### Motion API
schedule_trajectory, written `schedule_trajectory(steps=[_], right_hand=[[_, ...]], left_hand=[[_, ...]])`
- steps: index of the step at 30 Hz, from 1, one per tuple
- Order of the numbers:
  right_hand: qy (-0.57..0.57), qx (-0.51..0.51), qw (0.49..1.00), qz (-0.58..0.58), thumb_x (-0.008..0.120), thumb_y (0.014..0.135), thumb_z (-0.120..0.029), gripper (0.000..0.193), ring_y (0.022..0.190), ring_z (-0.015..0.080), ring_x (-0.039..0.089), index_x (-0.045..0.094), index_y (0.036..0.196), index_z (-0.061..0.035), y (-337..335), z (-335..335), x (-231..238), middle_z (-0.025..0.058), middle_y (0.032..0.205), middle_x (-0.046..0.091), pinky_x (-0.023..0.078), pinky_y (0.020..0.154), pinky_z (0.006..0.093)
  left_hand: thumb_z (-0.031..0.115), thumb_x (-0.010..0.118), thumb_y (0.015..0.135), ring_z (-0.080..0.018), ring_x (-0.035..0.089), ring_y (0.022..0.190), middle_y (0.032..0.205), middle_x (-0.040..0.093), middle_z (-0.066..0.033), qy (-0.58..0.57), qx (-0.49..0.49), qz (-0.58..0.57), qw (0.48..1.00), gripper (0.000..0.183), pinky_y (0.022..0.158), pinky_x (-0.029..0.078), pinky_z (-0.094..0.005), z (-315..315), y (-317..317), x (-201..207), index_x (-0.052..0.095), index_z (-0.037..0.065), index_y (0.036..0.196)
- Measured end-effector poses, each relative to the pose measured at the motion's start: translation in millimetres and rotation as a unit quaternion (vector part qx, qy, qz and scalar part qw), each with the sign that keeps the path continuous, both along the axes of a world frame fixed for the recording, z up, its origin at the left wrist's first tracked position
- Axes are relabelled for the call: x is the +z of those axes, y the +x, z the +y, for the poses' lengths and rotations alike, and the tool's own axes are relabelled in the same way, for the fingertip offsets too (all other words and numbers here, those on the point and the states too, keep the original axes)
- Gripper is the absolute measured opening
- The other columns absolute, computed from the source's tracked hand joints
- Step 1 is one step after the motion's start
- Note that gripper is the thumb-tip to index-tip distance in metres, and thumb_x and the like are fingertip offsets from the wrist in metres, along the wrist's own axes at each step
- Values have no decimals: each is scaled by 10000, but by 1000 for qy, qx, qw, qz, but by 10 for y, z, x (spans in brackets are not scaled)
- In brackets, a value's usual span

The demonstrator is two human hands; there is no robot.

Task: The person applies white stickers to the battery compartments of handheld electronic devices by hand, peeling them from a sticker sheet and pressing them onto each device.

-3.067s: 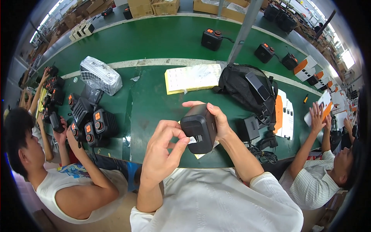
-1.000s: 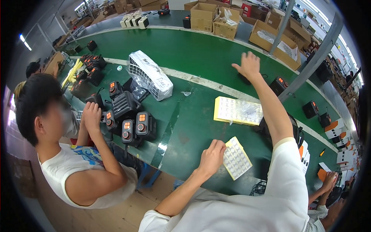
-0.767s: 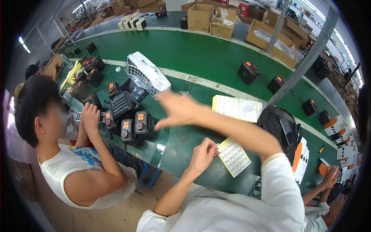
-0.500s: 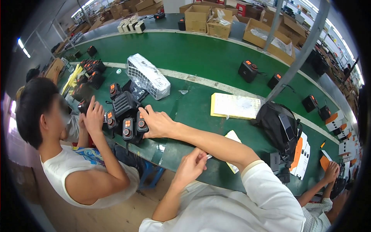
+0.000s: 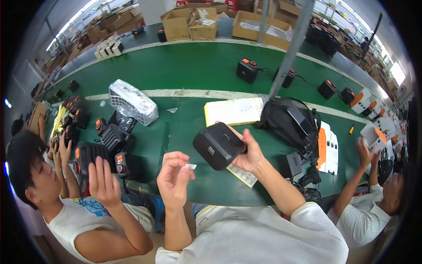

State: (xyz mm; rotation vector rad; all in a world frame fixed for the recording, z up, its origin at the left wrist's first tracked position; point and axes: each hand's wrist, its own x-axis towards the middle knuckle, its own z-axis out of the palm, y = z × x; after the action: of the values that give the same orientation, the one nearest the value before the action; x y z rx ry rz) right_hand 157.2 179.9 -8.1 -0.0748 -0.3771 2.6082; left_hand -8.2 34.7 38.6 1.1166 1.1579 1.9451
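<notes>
My right hand grips a black box-shaped speaker by its right side, holding it tilted above the green table. The speaker's mesh front and one rounded edge show; most of its back is hidden. My left hand pinches a small whitish label between thumb and fingertips, just left of the speaker and apart from it. Beneath my right hand lies a yellowish sheet with round marks, partly covered by the hand.
On the left a co-worker's hand holds a ribbed black device beside several more. A plastic-wrapped white block, a yellow-white stack and a black backpack lie ahead. A metal post rises near the backpack. At right another person handles a white-and-orange box.
My right hand has drawn back from the device group at left, lifting one speaker toward the middle. My left hand has risen with the label. The left co-worker now holds a device.
</notes>
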Motion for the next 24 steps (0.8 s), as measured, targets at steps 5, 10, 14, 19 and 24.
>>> schedule_trajectory(steps=[5, 10, 14, 19, 24], right_hand=[[67, -77, 990, -94, 607, 852, -423, 705, 1192, 326, 531, 347, 1429, -112, 224, -110, 84, 196, 1361, 458, 443, 1010, 430], [67, -135, 984, -93, 558, 825, -376, 698, 1168, 375, 538, 335, 1428, -105, 431, -134, 14, 255, 1352, 438, 457, 984, 469], [73, -168, 978, -99, 562, 814, -381, 703, 1170, 372, 532, 341, 1418, -96, 493, -146, -8, 263, 1343, 436, 460, 982, 477], [84, -173, 975, -108, 562, 812, -380, 702, 1172, 369, 530, 342, 1411, -88, 547, -143, 4, 262, 1336, 441, 451, 989, 486], [88, -169, 975, -111, 567, 808, -383, 721, 1174, 368, 528, 324, 1417, -82, 553, -150, 22, 260, 1333, 443, 444, 995, 487]], left_hand=[[54, 614, 876, -125, 539, 786, 1117, 471, -118, -64, -80, 90, 991, 72, 642, 481, -241, 175, 249, 93, 582, -10, 879], [-15, 657, 825, -121, 555, 840, 1122, 473, -134, -118, -98, 132, 979, 66, 651, 499, -227, 229, 562, 185, 596, -19, 851], [-33, 683, 786, -154, 571, 845, 1140, 481, -159, -115, -76, 206, 969, 88, 616, 506, -244, 253, 672, 195, 604, -19, 822], [-26, 702, 769, -171, 576, 835, 1154, 483, -171, -122, -63, 263, 955, 108, 602, 507, -246, 270, 738, 227, 610, -16, 825], [-22, 705, 772, -191, 588, 856, 1149, 484, -176, -128, -56, 281, 950, 108, 604, 530, -262, 271, 751, 244, 613, -12, 828]])
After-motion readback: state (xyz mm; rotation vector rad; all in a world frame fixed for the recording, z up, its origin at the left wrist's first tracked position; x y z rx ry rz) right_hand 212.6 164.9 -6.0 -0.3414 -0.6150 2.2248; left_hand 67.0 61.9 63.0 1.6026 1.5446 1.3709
